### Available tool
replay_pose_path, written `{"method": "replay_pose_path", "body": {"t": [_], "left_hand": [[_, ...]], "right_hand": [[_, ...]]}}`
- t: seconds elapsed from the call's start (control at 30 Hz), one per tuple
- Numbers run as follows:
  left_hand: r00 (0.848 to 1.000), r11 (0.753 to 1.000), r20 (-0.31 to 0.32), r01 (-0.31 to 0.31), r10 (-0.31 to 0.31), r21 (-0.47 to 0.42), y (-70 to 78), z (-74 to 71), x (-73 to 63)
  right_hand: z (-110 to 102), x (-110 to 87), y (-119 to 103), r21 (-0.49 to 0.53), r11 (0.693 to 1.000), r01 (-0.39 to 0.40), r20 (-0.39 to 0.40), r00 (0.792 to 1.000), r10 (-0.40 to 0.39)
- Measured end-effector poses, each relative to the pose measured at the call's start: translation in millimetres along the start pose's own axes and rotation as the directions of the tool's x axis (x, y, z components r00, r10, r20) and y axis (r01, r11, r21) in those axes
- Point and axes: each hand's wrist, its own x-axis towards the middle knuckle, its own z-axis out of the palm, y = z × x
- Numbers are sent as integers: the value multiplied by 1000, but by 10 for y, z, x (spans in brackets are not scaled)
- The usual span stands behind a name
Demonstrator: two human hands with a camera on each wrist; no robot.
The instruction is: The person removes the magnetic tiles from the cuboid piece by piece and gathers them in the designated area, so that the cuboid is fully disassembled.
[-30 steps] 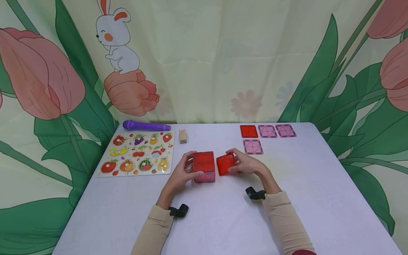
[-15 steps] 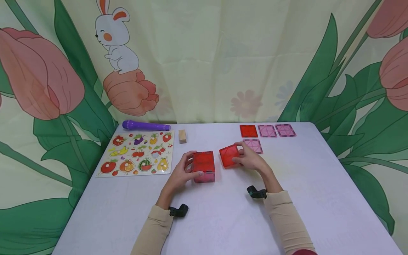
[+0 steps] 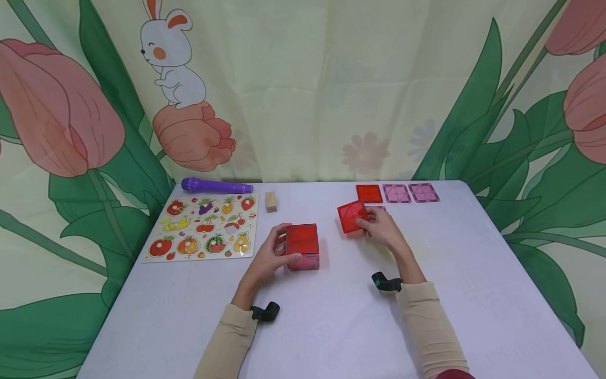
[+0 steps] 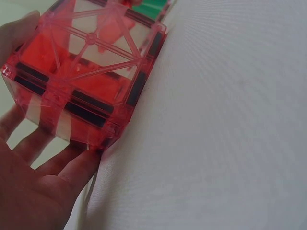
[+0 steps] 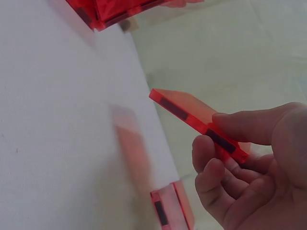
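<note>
A red box of magnetic tiles [image 3: 303, 239] stands on the table, its near side pinker than its top. My left hand [image 3: 272, 256] holds it from the left, thumb across the near side and fingers along the far left. In the left wrist view, dark magnet strips line the edges of the clear box [image 4: 91, 76]. My right hand [image 3: 385, 227] pinches a single red magnetic tile [image 3: 351, 216] by its right edge. That tile [image 5: 187, 105] is tilted and raised off the table in the right wrist view, apart from the box.
Another red tile [image 3: 369, 193] and two pink tiles [image 3: 396, 193] lie at the back right; a further pink tile is mostly hidden behind my right hand. A fruit puzzle board [image 3: 201, 229], purple toy microphone [image 3: 218, 186] and wooden block [image 3: 271, 202] lie at left and back.
My right hand has carried the red tile away from the box, rightward and toward the back, now partly covering the nearest pink tile. The left hand and the box have stayed in place.
</note>
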Motion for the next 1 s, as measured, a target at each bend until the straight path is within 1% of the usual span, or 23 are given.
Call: {"method": "replay_pose_path", "body": {"t": [0.2, 0.4, 0.5, 0.57, 0.7, 0.87, 1.0], "left_hand": [[1000, 1000, -3, 8, -8, 2, -9, 0, 4], [1000, 1000, -7, 16, -16, 1, -12, 2, -1], [1000, 1000, -7, 12, -12, -1, -16, 4, 0], [1000, 1000, -6, 12, -12, -3, -20, 7, 1], [1000, 1000, -5, 19, -19, -4, -22, 11, -7], [1000, 1000, -2, 17, -17, -7, -18, 8, -6], [1000, 1000, -5, 18, -18, -1, -9, 2, -8]], "right_hand": [[-89, -4, 51, 37, 999, 26, -74, 997, -23], [-169, 13, 118, 44, 999, -6, -166, 986, 13], [-213, 18, 152, 54, 998, -25, -220, 975, 37], [-241, 19, 175, 76, 996, -45, -241, 969, 62], [-287, 14, 222, 115, 990, -80, -293, 950, 110], [-351, 8, 283, 136, 988, -79, -344, 931, 121], [-405, 9, 329, 194, 979, -67, -362, 922, 134]]}}
